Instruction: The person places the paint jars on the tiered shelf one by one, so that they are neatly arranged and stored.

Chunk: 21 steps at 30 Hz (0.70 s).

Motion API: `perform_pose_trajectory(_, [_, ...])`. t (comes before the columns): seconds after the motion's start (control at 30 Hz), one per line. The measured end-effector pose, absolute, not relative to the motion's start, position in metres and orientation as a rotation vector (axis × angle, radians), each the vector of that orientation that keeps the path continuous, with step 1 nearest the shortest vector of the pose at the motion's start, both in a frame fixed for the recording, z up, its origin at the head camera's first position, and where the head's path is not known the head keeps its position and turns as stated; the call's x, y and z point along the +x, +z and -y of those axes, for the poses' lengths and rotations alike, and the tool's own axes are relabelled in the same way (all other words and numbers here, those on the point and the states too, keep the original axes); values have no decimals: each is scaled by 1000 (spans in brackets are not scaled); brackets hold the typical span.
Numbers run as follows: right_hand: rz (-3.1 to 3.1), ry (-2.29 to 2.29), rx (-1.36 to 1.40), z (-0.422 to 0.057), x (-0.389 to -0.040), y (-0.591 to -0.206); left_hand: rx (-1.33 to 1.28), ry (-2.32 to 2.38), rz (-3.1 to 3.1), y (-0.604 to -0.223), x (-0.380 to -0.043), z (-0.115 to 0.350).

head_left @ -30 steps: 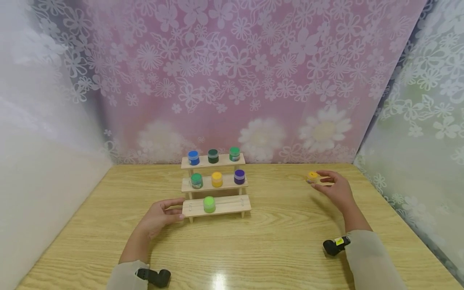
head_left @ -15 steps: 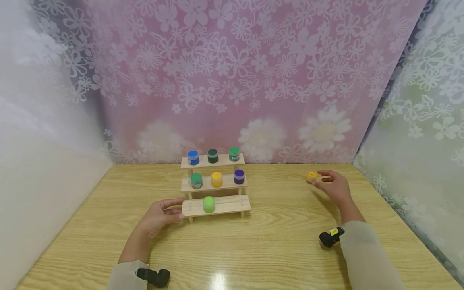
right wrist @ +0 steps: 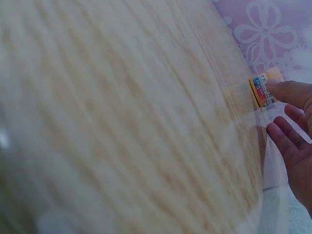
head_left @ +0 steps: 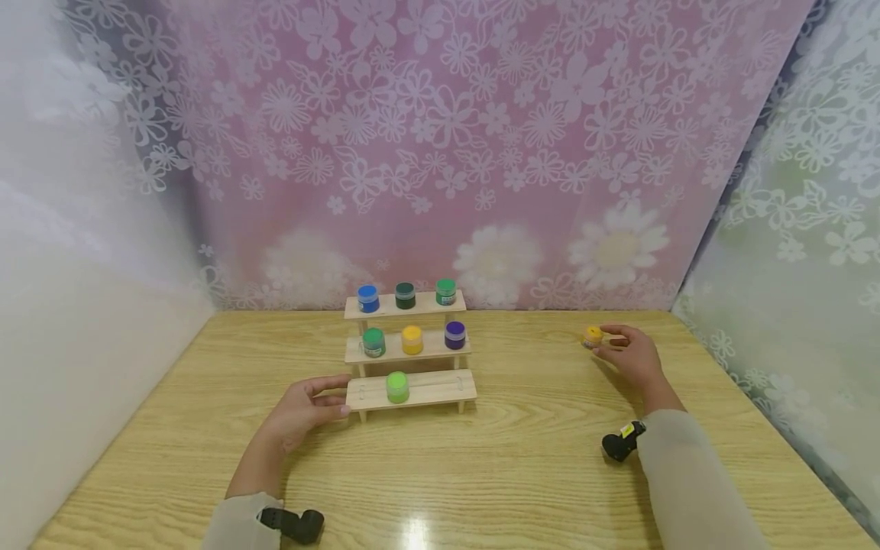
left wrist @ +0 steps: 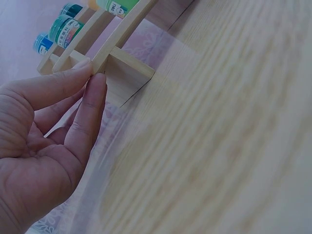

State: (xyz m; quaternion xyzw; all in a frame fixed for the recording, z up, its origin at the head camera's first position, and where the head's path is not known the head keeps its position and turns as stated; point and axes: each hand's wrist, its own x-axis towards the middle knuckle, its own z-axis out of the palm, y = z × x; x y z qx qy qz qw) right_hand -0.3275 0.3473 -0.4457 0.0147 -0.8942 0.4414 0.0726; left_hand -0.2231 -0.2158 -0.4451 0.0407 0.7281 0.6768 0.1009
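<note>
A three-tier wooden stand (head_left: 433,394) bears small paint jars with coloured lids. My left hand (head_left: 302,416) pinches the left end of its lowest tier between thumb and fingers; the left wrist view shows the thumb (left wrist: 73,78) on the board's edge. Far to the right, my right hand (head_left: 634,359) holds a yellow paint jar (head_left: 592,337) at its side, thumb against the label in the right wrist view. That jar (right wrist: 263,88) is upright, its base at the tabletop. A light green jar (head_left: 397,387) sits alone on the lowest tier.
On the middle tier stand a green jar (head_left: 374,342), a yellow-orange jar (head_left: 412,340) and a purple jar (head_left: 454,334). The top tier bears a blue jar (head_left: 367,299), a dark green jar (head_left: 405,296) and a green jar (head_left: 445,292). A flowered curtain (head_left: 522,153) hangs behind the wooden table (head_left: 522,458).
My right forearm and wrist have shifted slightly left, while the fingers stay at the yellow jar, which keeps its place. The left hand and stand are unmoved.
</note>
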Motion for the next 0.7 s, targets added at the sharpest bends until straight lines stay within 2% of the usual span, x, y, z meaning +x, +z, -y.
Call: perform_pose_trajectory(0.7, [2661, 1207, 70, -336, -344, -452, 127, 1986, -2151, -445, -223, 216])
